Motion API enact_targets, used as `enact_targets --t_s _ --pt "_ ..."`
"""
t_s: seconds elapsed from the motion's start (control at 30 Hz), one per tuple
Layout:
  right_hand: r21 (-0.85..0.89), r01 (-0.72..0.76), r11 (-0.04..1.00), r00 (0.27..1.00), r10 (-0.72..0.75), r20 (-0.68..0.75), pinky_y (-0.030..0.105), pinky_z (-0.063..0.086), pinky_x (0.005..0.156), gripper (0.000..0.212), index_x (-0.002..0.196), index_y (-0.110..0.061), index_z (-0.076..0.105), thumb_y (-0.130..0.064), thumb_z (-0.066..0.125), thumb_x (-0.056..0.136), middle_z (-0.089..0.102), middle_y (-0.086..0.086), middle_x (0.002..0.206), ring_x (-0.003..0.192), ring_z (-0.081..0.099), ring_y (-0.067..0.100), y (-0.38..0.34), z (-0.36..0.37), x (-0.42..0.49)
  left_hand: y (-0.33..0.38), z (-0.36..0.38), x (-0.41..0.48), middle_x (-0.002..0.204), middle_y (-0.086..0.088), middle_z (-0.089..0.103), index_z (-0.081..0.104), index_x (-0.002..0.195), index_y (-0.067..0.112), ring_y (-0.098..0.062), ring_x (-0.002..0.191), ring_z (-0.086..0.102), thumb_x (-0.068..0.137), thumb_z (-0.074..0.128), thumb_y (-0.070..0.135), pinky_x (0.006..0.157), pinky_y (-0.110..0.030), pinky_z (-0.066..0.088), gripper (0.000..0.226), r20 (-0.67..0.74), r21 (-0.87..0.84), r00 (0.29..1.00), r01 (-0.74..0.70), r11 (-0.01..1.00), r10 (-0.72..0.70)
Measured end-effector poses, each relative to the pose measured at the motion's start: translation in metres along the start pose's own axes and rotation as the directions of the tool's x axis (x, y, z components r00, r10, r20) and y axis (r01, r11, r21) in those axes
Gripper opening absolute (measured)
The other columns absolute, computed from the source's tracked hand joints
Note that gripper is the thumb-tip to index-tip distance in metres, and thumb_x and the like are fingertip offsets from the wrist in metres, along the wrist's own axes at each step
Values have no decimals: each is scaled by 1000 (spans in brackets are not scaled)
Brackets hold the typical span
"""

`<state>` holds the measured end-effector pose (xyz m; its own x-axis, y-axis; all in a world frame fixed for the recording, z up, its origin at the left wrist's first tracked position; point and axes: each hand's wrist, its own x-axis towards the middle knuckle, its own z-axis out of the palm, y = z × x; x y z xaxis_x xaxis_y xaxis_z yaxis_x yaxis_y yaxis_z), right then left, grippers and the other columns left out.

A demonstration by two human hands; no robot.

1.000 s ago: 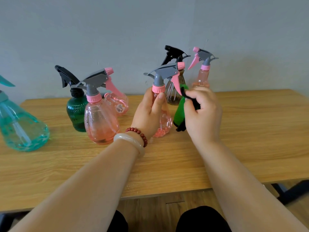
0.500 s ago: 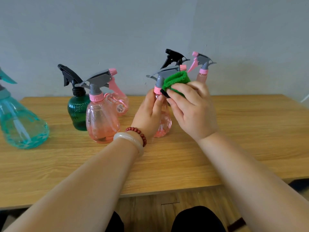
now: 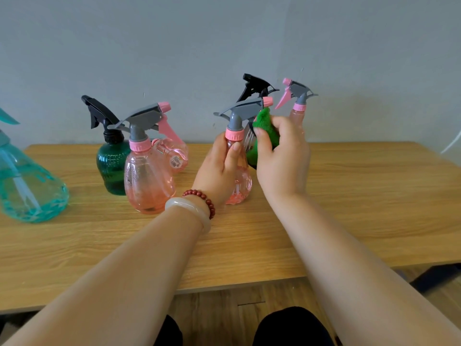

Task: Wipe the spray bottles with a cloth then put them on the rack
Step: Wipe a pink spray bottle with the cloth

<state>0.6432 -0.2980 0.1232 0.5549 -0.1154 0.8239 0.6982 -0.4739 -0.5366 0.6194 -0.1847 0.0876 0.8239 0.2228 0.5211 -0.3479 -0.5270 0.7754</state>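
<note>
A small pink spray bottle with a grey head stands upright on the wooden table. My left hand grips it around the neck. My right hand holds a green cloth against the trigger side of the bottle's head. Another pink spray bottle stands to the left, with a dark green bottle behind it. A pink bottle lies on its side further back. No rack is in view.
A large teal spray bottle stands at the table's left edge. Behind my right hand stand a black-headed bottle and a pink bottle with grey head, near the grey wall. The table's front edge is close to my lap.
My right hand moved the green cloth from the top of the spray head down to under the nozzle, beside the trigger. My left hand kept its grip on the bottle.
</note>
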Motion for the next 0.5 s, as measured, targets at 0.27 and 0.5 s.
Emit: enact_targets --t_s 0.27,0.5 --pt "8 -103 995 990 102 92 2 34 66 19 96 -11 60 -26 70 90 51 -10 85 71 43 3 -3 0 5 1 -1 1 102 4 59 48 126 17 -9 81 54 106 32 36 74 -32 46 32 4 6 1000 3 1000 -3" --pt "-241 143 960 990 -136 46 26 32 69 23 107 5 61 3 63 84 66 17 90 80 63 32 5 9 -9 3 -1 0 94 12 57 49 118 19 -2 82 55 106 35 32 75 -26 45 22 8 22 1000 -17 1000 16"
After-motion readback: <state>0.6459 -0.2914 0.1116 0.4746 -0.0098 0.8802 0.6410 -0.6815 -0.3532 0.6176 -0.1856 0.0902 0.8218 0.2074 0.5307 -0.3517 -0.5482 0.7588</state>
